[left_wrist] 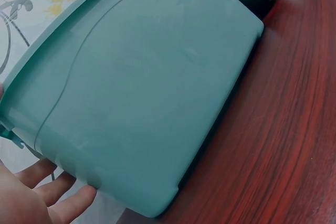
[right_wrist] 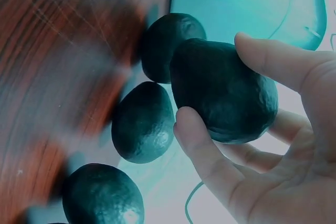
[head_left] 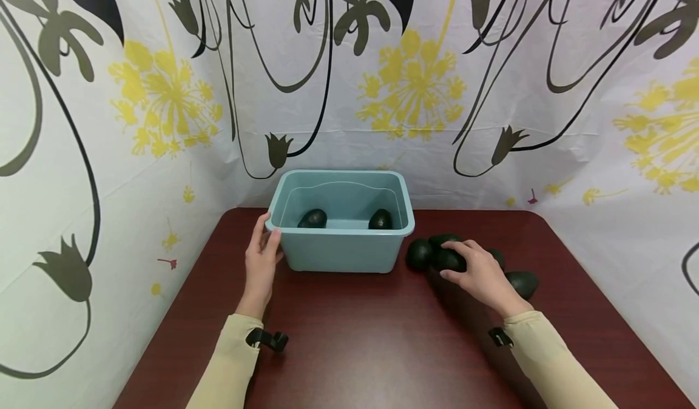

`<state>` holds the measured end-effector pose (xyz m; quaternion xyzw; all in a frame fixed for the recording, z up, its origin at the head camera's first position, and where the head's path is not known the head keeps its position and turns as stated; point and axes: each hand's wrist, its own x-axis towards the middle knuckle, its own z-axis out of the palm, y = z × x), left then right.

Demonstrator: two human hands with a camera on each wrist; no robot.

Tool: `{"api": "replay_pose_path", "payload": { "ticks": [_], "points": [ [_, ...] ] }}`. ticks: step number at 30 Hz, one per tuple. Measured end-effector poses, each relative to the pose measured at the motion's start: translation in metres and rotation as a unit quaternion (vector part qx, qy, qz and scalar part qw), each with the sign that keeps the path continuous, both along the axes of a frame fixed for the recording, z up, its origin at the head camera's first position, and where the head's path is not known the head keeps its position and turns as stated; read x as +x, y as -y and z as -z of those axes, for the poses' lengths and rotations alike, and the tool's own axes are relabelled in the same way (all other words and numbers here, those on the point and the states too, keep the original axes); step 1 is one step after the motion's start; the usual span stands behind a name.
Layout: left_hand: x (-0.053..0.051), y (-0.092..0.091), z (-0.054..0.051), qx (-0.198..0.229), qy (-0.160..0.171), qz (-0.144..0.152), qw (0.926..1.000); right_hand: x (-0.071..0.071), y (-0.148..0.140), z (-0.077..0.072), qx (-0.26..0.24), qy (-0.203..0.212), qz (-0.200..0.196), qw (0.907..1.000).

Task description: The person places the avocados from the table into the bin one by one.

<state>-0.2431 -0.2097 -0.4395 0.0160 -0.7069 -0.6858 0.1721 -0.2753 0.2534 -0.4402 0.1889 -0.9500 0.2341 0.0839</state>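
A light blue bin (head_left: 343,251) stands at the back of the table, with two dark green avocados inside, one at the left (head_left: 313,218) and one at the right (head_left: 380,219). The left hand (head_left: 262,263) holds the bin's left front corner, its fingers against the side wall in the left wrist view. To the right of the bin, the right hand (head_left: 486,275) grips an avocado (right_wrist: 223,90) between thumb and fingers. Several other avocados lie around it, one close to the bin (head_left: 418,255) and another near the wrist (head_left: 523,284).
The dark red wooden table (head_left: 349,336) reaches back to a white curtain (head_left: 338,111) with yellow and grey floral prints. Black camera straps are on both wrists.
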Motion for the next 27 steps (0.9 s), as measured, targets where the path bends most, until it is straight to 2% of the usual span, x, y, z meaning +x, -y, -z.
{"api": "replay_pose_path", "payload": {
  "ticks": [5,11,14,20,27],
  "points": [
    [-0.003,0.003,0.002,0.001,-0.003,0.006,1.0000,0.003,0.002,-0.004,-0.001,0.002,-0.001,1.0000],
    [-0.015,0.010,0.018,0.007,-0.003,0.008,0.9999,0.006,0.003,-0.009,-0.003,0.005,-0.001,1.0000],
    [-0.018,0.011,0.021,0.007,-0.006,0.006,0.9999,0.007,0.004,-0.011,-0.006,0.002,-0.002,1.0000],
    [-0.018,0.012,0.022,0.003,-0.019,0.005,0.9998,0.008,0.004,-0.014,-0.011,-0.008,-0.006,0.9999],
    [-0.017,0.012,0.021,0.007,-0.018,0.011,0.9998,0.010,0.004,-0.018,-0.017,-0.018,-0.010,0.9996]
  ]
}}
